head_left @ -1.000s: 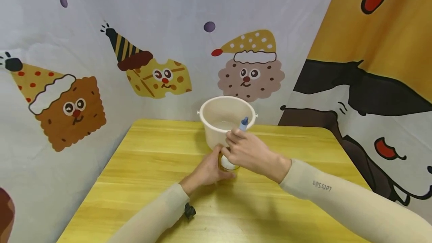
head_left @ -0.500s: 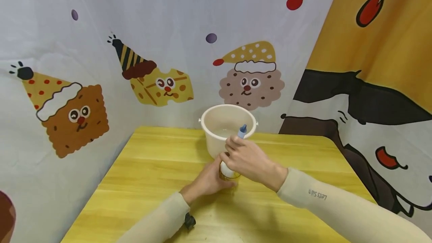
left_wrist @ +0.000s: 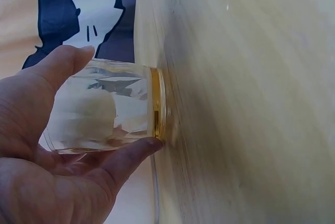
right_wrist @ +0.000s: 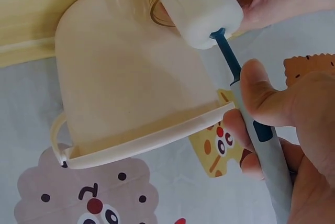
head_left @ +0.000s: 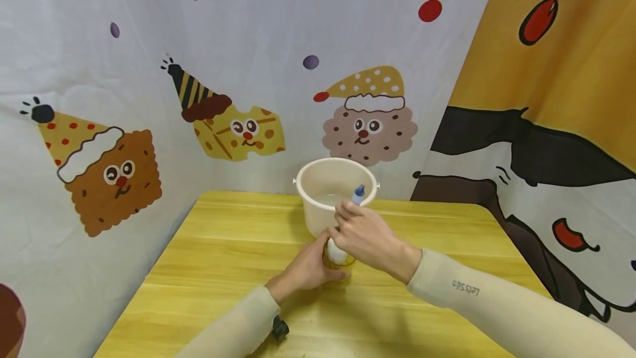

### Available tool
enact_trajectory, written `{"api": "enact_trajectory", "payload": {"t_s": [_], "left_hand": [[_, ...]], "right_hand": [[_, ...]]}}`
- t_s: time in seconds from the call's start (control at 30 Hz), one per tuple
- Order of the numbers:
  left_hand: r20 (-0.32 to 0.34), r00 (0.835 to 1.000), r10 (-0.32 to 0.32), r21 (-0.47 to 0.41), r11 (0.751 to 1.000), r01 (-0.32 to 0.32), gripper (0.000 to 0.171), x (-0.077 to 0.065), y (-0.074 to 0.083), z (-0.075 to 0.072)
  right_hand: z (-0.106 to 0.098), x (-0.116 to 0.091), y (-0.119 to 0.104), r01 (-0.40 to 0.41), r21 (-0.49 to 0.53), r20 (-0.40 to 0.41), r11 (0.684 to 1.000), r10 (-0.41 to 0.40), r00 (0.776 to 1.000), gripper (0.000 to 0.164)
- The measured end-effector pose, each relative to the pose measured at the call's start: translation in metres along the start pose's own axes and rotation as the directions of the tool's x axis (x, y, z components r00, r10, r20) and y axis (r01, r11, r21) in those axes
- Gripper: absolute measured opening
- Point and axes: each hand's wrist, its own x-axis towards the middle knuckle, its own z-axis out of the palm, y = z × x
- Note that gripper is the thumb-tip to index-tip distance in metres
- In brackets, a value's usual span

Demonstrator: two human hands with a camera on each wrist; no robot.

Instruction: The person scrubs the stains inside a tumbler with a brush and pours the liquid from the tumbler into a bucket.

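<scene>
My left hand (head_left: 309, 265) grips a clear amber-tinted glass (left_wrist: 133, 103) from the side. Its base sits at or very near the tabletop in the left wrist view. The curled fingers of my right hand (head_left: 370, 237) hold a sponge cup brush by its pale blue handle (right_wrist: 269, 164), thumb along the shaft. The brush's white sponge head (right_wrist: 201, 12) is partly inside the glass and shows through its wall. From the right hand the handle's dark blue end (head_left: 360, 190) sticks up.
A cream bucket (head_left: 318, 217) stands just behind both hands at the back of the yellow wood-grain table (head_left: 223, 269). Behind the table hangs a white cartoon-printed curtain (head_left: 258, 32). A small black object (head_left: 280, 327) shows beside the left sleeve.
The head view has tilted up, so the scene sits lower. Both hands keep their grips on the glass and brush; the sponge and handle shift slightly, and more of the glass's rim shows.
</scene>
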Motion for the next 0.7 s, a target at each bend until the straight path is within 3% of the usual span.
{"api": "enact_trajectory", "payload": {"t_s": [0.3,0.7], "left_hand": [[0.003,0.999,-0.042,-0.012,0.999,0.042,0.101,0.0,-0.002,0.002],[0.005,0.999,-0.044,-0.013,0.999,0.044,0.096,0.0,0.001,0.0]], "right_hand": [[0.0,-0.006,0.002,-0.029,0.034,0.045,0.999,0.028,0.999,0.017],[-0.003,-0.013,0.002,-0.028,0.056,0.083,0.998,0.023,0.996,0.017]]}}
